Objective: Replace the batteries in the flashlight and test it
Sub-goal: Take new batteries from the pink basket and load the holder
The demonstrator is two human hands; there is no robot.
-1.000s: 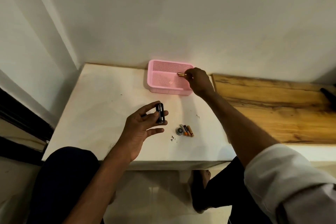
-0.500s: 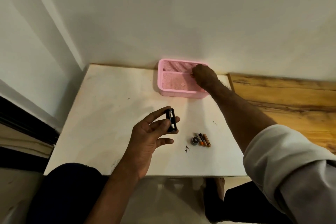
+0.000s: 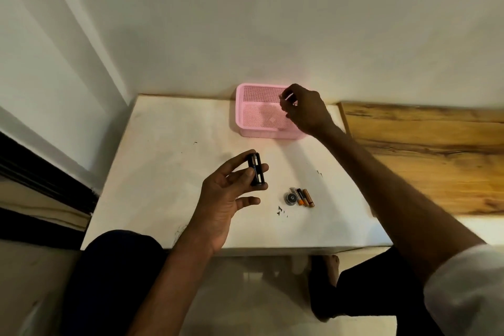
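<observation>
Over the tabletop [image 3: 163,172], has raised out of the pink basket [image 3: 246,128] the right hand [image 3: 308,112], fingers [image 3: 293,89] now pinching a small thing [image 3: 287,97], probably a fresh battery. With the left hand [image 3: 221,199] pinches the battery holder [image 3: 256,169], ready for loading, near two loose batteries [image 3: 305,198].

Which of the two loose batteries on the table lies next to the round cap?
The black battery with the orange end, beside the round cap; the copper-coloured battery lies farther right.
</observation>
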